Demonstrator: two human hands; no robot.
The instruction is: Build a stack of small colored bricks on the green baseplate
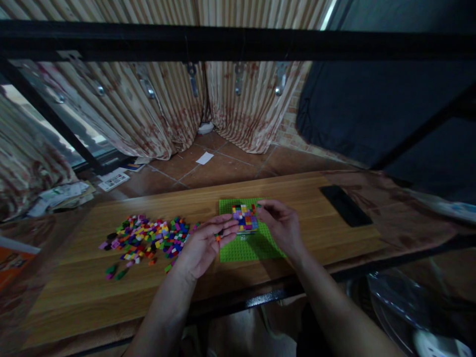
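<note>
A green studded baseplate lies on the wooden table, and a block of multicoloured toy bricks stands on it. My left hand is turned palm up at the block's left side, its fingers curved under a few small loose bricks, one orange and one dark. On the block's right side, my right hand pinches a small brick that looks green between thumb and fingertips. The fingers of both hands partly cover the block and plate, so I cannot tell whether the pinched brick touches the block.
A spread-out pile of loose coloured bricks covers the left of the wooden table. A black phone-like slab lies at the right end. Behind stand a dark metal bar with hanging clips and striped curtains.
</note>
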